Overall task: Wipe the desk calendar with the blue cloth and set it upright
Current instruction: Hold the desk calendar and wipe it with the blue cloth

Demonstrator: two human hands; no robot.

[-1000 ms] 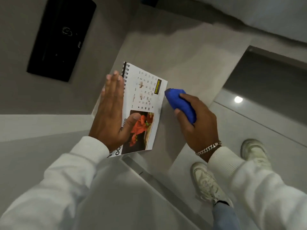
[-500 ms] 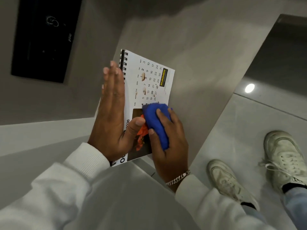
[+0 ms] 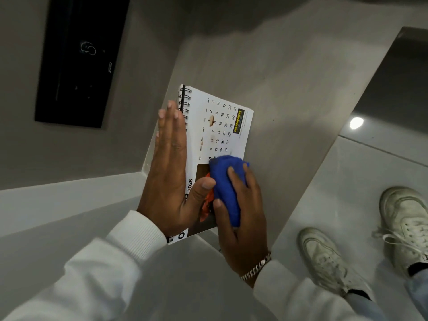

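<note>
Gripping the bunched blue cloth (image 3: 228, 188), the right hand (image 3: 240, 218) has its fingers curled over the top of the wad and presses it down onto the desk calendar (image 3: 222, 126), on the lower part of the open page where a dark photo with something orange shows. A silver chain bracelet (image 3: 256, 267) sits at that wrist, just above the cuff of a white sleeve (image 3: 298, 295).

Beside it, the left hand (image 3: 170, 172) lies flat and open, fingers straight and together, palm down along the spiral-bound edge of the calendar; it grips nothing, only pins the page. Its thumb reaches across to touch the cloth. A ribbed white cuff (image 3: 136, 230) covers that wrist.

Lying flat on the grey counter (image 3: 266, 93), not standing, the calendar has its wire binding (image 3: 185, 100) toward the far left and its date grid pointing away from the person. Numbers, weekday names, "2026" and a small black-and-yellow label reading RUNNER are readable on the white page. A few brownish spots mark the grid near the dates 1 and 6.

Off to the right, down on the glossy tiled floor (image 3: 347, 181), two worn white sneakers (image 3: 324, 258) show beneath pale blue trouser hems, and a ceiling light is reflected in the tiles. Farther back on the left, a black rectangular panel (image 3: 81, 61) with faint markings is set in the grey surface.
</note>
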